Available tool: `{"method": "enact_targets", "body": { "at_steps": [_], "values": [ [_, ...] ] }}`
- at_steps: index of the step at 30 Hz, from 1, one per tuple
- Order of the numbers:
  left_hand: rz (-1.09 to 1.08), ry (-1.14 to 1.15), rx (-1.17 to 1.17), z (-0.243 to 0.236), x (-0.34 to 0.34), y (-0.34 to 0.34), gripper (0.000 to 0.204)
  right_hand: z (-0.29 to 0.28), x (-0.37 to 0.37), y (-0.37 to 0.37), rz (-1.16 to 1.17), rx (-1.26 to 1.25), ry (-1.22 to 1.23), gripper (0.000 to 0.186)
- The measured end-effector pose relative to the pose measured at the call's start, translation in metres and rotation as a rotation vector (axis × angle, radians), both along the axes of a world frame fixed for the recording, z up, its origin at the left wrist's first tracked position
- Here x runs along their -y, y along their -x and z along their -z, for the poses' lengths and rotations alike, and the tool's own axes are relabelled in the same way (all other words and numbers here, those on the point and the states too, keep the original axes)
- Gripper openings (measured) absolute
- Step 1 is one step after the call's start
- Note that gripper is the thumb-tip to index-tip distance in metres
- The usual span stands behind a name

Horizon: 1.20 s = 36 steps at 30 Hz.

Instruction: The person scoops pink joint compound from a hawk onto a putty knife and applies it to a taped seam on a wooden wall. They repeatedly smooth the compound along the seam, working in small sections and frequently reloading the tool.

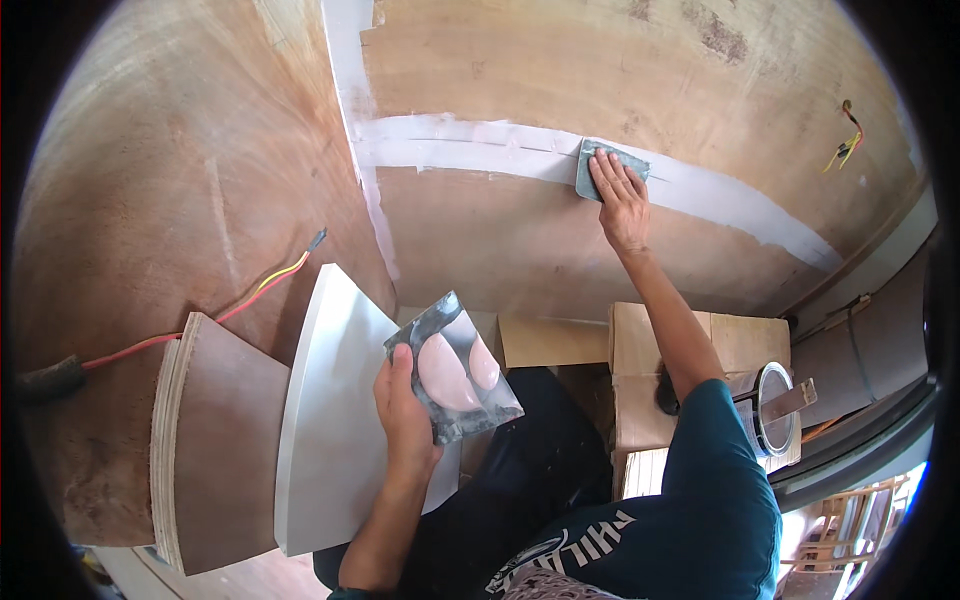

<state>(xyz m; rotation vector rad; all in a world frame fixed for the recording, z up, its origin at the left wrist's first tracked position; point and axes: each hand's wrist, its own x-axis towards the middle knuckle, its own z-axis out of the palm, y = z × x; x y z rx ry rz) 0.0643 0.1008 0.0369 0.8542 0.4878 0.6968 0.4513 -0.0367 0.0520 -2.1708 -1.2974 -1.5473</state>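
Observation:
My left hand (405, 410) grips a square mottled grey board (452, 318) carrying two smooth blobs of pale pink paste (445, 370), thumb along its left side. My right hand (620, 210) is raised to the plywood wall (470, 80), fingers pressing flat on a small grey-green spreader (590, 180). The spreader lies over a long white band of filler (500, 140) that runs across the wall, with a vertical white strip at the corner on the left.
A white panel (330, 360) and curved plywood pieces (230, 420) stand at left beside red and yellow wires (283, 278). More wires (850, 140) hang upper right. A cardboard box (650, 330), a tin (773, 435) with a wooden stick (800, 400), and grey rolled material (880, 340) are at right.

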Motion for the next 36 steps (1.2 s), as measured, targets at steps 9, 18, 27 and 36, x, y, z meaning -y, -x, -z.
{"method": "enact_targets", "body": {
  "at_steps": [9,18,27,36],
  "values": [
    [-0.043,0.111,0.081,-0.011,-0.008,0.002,0.037,0.008,0.003,0.083,-0.444,-0.704,-0.179,0.044],
    [0.135,0.011,0.052,-0.016,-0.018,0.007,0.038,-0.070,-0.005,0.221,-0.980,-0.613,0.539,0.017],
    [0.116,0.002,0.078,-0.007,-0.023,0.009,0.041,-0.032,0.040,0.100,-0.300,-0.428,0.094,0.045],
    [0.152,0.082,0.029,-0.001,-0.016,-0.003,0.041,0.000,0.013,0.004,-0.079,-0.028,0.064,0.054]
  ]
}}
